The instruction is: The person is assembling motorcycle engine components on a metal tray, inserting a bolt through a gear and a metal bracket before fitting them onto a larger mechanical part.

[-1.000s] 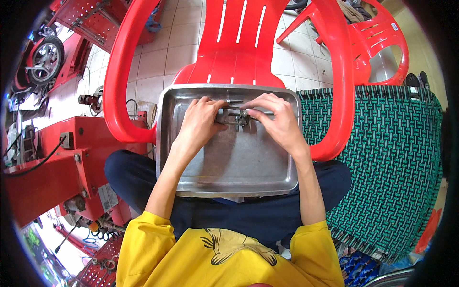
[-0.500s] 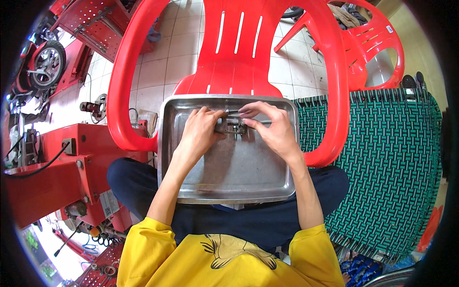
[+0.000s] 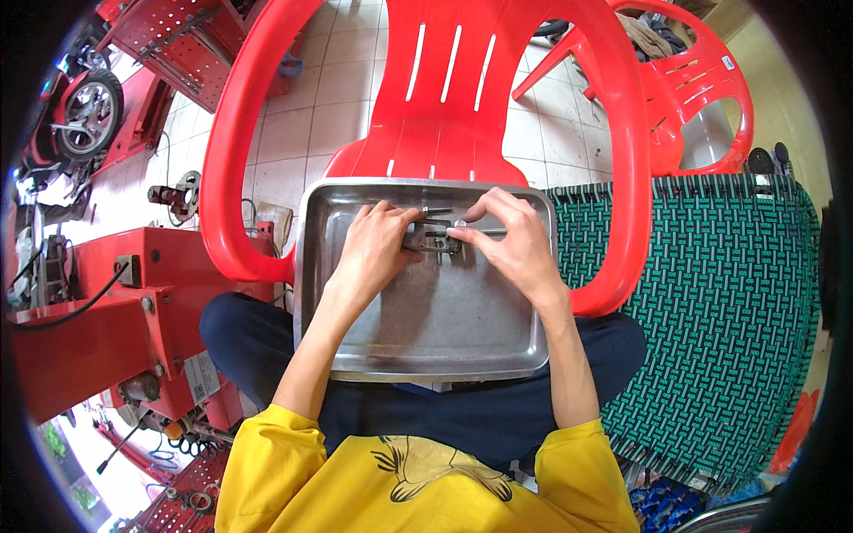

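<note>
My left hand [image 3: 373, 247] is closed round the left end of a dark metal mechanical part [image 3: 435, 241], holding it over the far half of a shallow steel tray [image 3: 426, 366]. My fingers hide much of that part, and I cannot tell its exact kind. At its right side, the thumb and forefinger of my right hand [image 3: 515, 238] pinch a small silvery metal piece [image 3: 459, 225]. A thin metal rod shows beneath this hand. Small dark and silvery pieces lie beyond the part, near the tray's far wall.
The tray rests over my crossed legs, against a red plastic chair [image 3: 435, 133] whose arms curve round both sides. To the right is a green-and-black woven seat [image 3: 711, 311], with a second red chair [image 3: 689, 84] behind it. Red machinery [image 3: 89, 324] stands at the left, near a motorcycle wheel [image 3: 89, 120].
My right fingers have shifted slightly at the part's right side, and the small silvery piece between them now shows. My left hand keeps its hold. The view has moved a little.
</note>
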A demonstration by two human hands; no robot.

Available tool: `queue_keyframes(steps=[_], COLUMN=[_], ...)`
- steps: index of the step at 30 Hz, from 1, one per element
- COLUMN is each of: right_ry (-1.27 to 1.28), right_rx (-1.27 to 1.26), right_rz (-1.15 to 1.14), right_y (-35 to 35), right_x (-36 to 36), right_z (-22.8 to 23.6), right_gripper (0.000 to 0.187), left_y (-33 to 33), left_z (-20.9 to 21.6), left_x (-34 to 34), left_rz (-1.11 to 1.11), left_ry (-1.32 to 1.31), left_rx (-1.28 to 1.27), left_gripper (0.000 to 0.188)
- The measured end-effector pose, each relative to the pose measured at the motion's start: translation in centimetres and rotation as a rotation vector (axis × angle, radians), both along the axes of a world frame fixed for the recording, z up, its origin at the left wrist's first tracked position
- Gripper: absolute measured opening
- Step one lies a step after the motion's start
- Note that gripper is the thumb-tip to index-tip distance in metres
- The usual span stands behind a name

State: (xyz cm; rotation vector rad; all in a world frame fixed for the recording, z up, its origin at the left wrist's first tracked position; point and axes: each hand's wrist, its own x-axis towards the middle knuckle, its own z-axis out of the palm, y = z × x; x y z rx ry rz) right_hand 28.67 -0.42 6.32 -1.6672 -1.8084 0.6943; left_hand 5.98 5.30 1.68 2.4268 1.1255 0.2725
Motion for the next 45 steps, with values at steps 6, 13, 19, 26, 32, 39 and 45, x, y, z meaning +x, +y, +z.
queue_keyframes(steps=[6, 13, 19, 26, 32, 39, 45], right_ry=[0.238, -0.02, 0.264, 0.023, 0.161, 0.145, 0.039], right_rx=[0.124, -0.078, 0.11, -0.061, 0.032, 0.109, -0.064], right_rz=[0.079, 0.008, 0.126, 0.002, 0.11, 0.077, 0.029], right_y=[0.4, 0.1, 0.5, 0.1, 0.2, 0.2, -0.1], right_x=[0.3, -0.3, 0.5, -0.1, 0.7, 0.1, 0.2], right_z=[-1.0, 0.3, -1.0, -0.2, -1.1, 0.0, -0.7], right_gripper=[0.03, 0.027, 0.034, 0.031, 0.036, 0.032, 0.027], left_y=[0.1, 0.2, 0.1, -0.1, 0.0, 0.0, -0.1], left_z=[-0.1, 0.1, -0.2, -0.2, -0.1, 0.3, 0.4], left_x=[0.1, 0.0, 0.0, -0.2, 0.0, 0.0, 0.1], left_rz=[0.001, 0.003, -0.01, 0.008, 0.002, 0.011, 0.005], left_ry=[-0.007, 0.023, -0.049, -0.022, -0.026, 0.01, 0.009], left_rx=[-0.01, -0.042, 0.03, 0.018, 0.006, -0.005, 0.007], left_gripper=[0.063, 0.063, 0.062, 0.062, 0.061, 0.062, 0.063])
